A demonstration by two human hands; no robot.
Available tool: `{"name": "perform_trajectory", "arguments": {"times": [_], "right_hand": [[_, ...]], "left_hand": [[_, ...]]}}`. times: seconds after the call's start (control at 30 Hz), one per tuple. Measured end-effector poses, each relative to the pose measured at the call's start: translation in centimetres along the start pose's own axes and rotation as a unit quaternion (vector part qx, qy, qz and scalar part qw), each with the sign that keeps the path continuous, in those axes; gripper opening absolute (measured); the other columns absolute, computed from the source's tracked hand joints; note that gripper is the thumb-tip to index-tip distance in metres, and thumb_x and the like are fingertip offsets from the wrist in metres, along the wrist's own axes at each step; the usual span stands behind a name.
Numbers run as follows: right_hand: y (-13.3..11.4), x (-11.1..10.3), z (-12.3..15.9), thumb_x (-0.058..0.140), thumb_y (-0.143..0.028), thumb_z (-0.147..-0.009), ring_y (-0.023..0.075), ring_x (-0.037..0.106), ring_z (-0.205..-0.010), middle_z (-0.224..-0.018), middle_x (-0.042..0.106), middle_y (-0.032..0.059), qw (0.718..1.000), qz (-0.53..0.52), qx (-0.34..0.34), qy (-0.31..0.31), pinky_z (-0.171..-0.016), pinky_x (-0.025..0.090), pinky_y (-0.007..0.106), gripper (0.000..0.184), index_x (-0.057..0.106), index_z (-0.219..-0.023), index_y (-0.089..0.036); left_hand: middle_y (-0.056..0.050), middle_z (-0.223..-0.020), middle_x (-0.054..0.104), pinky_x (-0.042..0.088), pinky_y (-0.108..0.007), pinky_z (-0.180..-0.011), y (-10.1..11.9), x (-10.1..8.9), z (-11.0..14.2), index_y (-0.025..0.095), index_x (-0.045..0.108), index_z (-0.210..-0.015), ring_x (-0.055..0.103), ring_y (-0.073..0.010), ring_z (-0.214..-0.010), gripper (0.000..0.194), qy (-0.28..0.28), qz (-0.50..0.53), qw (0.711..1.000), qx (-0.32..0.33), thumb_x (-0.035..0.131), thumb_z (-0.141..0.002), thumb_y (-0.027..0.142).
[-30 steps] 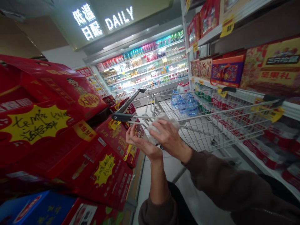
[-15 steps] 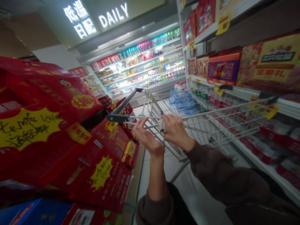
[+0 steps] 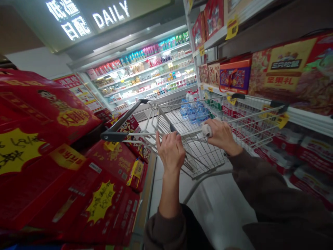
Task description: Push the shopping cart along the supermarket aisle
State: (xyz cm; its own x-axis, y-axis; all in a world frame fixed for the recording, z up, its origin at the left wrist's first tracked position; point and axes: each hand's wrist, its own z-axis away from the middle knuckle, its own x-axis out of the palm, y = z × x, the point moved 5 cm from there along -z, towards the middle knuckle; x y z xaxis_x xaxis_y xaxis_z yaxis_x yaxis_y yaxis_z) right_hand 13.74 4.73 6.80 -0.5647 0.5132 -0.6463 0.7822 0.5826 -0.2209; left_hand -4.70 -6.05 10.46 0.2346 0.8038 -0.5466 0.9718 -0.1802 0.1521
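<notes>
A wire shopping cart (image 3: 234, 118) stands in the aisle in front of me. My left hand (image 3: 170, 151) grips the cart's handle bar, fingers curled over it with the index finger raised. My right hand (image 3: 221, 134) is closed on the same bar further right, with a crumpled white tissue (image 3: 206, 130) pressed between its fingers and the bar. Both sleeves are brown. The cart's basket looks empty inside.
Stacked red gift boxes (image 3: 52, 156) with yellow price tags crowd the left side. Shelves of boxed goods (image 3: 286, 73) and red packs run along the right. Bottled water (image 3: 192, 111) sits beyond the cart, and a lit chiller wall (image 3: 145, 76) stands at the aisle's end.
Both hands held the white tissue off the cart a second ago. They have moved onto the handle bar and spread apart, the right hand carrying the tissue to the right.
</notes>
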Motion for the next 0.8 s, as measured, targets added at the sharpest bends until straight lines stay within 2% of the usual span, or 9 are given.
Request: {"name": "perform_trajectory", "arguments": {"times": [0.1, 0.17, 0.27, 0.4, 0.5, 0.57, 0.63, 0.8], "right_hand": [[2.8, -0.5, 0.2, 0.058, -0.011, -0.065, 0.0252, 0.057, -0.091, -0.094, 0.068, 0.0060, 0.999, 0.014, 0.049, 0.006, -0.074, 0.026, 0.034, 0.041, 0.059, -0.106, -0.020], [2.8, -0.6, 0.3, 0.058, -0.011, -0.066, 0.0259, 0.056, -0.092, -0.094, 0.068, 0.0072, 0.997, 0.029, 0.071, 0.015, -0.075, 0.026, 0.034, 0.040, 0.059, -0.105, -0.020], [-0.2, -0.4, 0.4, 0.058, -0.011, -0.069, 0.0263, 0.055, -0.093, -0.094, 0.067, 0.0085, 0.996, 0.040, 0.073, 0.034, -0.079, 0.027, 0.036, 0.036, 0.060, -0.104, -0.020], [-6.4, 0.7, 0.3, 0.058, -0.013, -0.072, 0.0252, 0.054, -0.096, -0.097, 0.066, 0.0076, 1.000, -0.005, 0.003, 0.025, -0.085, 0.028, 0.037, 0.031, 0.060, -0.103, -0.021], [-8.5, 1.2, 0.1, 0.057, -0.019, -0.079, 0.0247, 0.054, -0.096, -0.097, 0.066, 0.0072, 0.999, -0.030, -0.024, 0.020, -0.087, 0.029, 0.038, 0.022, 0.060, -0.101, -0.022], [-8.0, 1.2, 0.2, 0.057, -0.020, -0.079, 0.0242, 0.055, -0.097, -0.098, 0.067, 0.0061, 0.998, -0.052, -0.038, 0.021, -0.086, 0.029, 0.037, 0.024, 0.060, -0.103, -0.023], [-6.3, 1.0, 0.4, 0.058, -0.018, -0.077, 0.0236, 0.055, -0.099, -0.100, 0.067, 0.0046, 0.996, -0.066, -0.049, 0.022, -0.086, 0.029, 0.036, 0.030, 0.060, -0.106, -0.024], [0.7, 0.4, 1.1, 0.059, -0.015, -0.071, 0.0244, 0.056, -0.102, -0.104, 0.068, 0.0055, 0.999, -0.033, -0.012, 0.028, -0.088, 0.030, 0.036, 0.038, 0.060, -0.108, -0.022]], "left_hand": [[-0.004, -0.093, 0.072, 0.014, -0.050, -0.124, 0.1, -0.1, -0.1, 0.024, 0.066, -0.097, 0.062, -0.0221, -0.096, 0.035, 0.002, -0.011, 1.000, 0.003, 0.031, -0.101, 0.030], [-0.004, -0.088, 0.070, 0.016, -0.051, -0.123, 0.2, 0.1, -0.2, 0.024, 0.065, -0.092, 0.061, -0.0223, -0.093, 0.036, 0.002, -0.027, 1.000, 0.009, 0.031, -0.101, 0.029], [-0.003, -0.079, 0.063, 0.018, -0.052, -0.122, 0.4, 0.7, -0.3, 0.024, 0.065, -0.080, 0.058, -0.0221, -0.087, 0.038, 0.019, -0.061, 0.998, 0.016, 0.034, -0.100, 0.031], [-0.003, -0.075, 0.058, 0.017, -0.053, -0.121, 0.0, 1.6, -0.5, 0.024, 0.063, -0.070, 0.056, -0.0210, -0.082, 0.042, 0.060, -0.096, 0.994, 0.009, 0.036, -0.100, 0.034], [-0.003, -0.074, 0.057, 0.018, -0.053, -0.120, -0.4, 1.7, -0.5, 0.024, 0.063, -0.071, 0.055, -0.0213, -0.083, 0.042, 0.066, -0.097, 0.993, 0.010, 0.034, -0.100, 0.033], [-0.003, -0.075, 0.056, 0.017, -0.053, -0.120, -0.6, 1.5, -0.4, 0.024, 0.064, -0.073, 0.055, -0.0217, -0.084, 0.041, 0.057, -0.096, 0.994, 0.013, 0.034, -0.100, 0.032], [-0.003, -0.076, 0.056, 0.016, -0.052, -0.120, -0.7, 1.3, -0.3, 0.024, 0.065, -0.077, 0.055, -0.0219, -0.085, 0.039, 0.038, -0.102, 0.994, 0.016, 0.034, -0.100, 0.032], [-0.003, -0.079, 0.057, 0.015, -0.052, -0.121, -0.7, 1.2, -0.3, 0.024, 0.069, -0.082, 0.053, -0.0226, -0.087, 0.043, 0.012, -0.140, 0.990, 0.013, 0.031, -0.101, 0.031]]}}
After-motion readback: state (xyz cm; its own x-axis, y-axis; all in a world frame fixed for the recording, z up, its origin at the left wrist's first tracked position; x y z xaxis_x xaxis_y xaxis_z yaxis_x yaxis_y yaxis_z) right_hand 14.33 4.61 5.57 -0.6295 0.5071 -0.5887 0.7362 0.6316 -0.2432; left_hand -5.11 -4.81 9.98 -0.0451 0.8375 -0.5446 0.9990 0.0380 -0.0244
